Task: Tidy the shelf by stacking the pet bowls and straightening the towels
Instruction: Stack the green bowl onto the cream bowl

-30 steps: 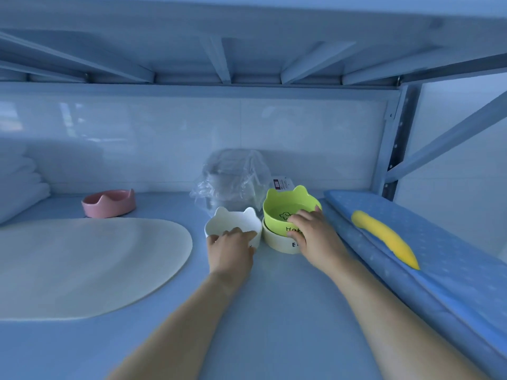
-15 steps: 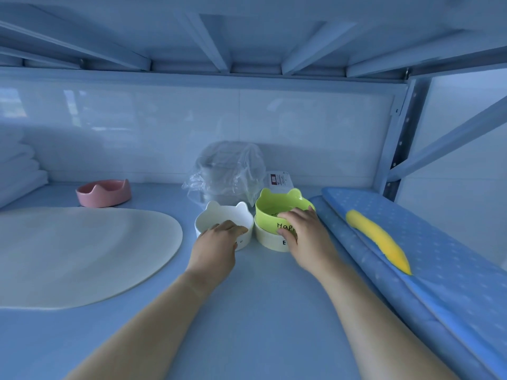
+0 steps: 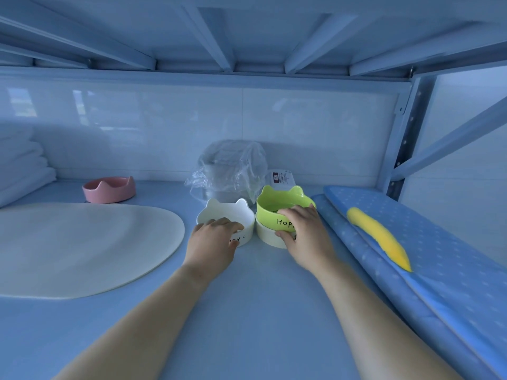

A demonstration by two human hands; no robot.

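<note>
Lime-green cat-eared bowl (image 3: pixel 282 207) sits nested in the top of a cream bowl (image 3: pixel 270 239), a stack of two just right of the frame's centre on the pale blue shelf (image 3: pixel 260 311).

Head view: the right hand (image 3: pixel 304 231) has its grip on this stack from the near side, fingers curled over the green rim and thumb low at the seam between the two bowls. Just left of the stack, close beside it, stands a white cat-eared bowl (image 3: pixel 225 213). The left hand (image 3: pixel 212 242) grips it, fingers hooked over the near rim and thumb against the outer wall.

The move to come turns on that pairing. The white bowl lies directly left of the stack and is lower than its green rim, so it probably has to rise and travel right while the right hand steadies the stack. Both bowls' ears point to the back wall, so little turning seems needed.

A pink crown-rimmed bowl (image 3: pixel 109 189) waits well apart at centre left, nearer the left hand. Folded white towels (image 3: pixel 22 165) lie at the far left edge.
</note>
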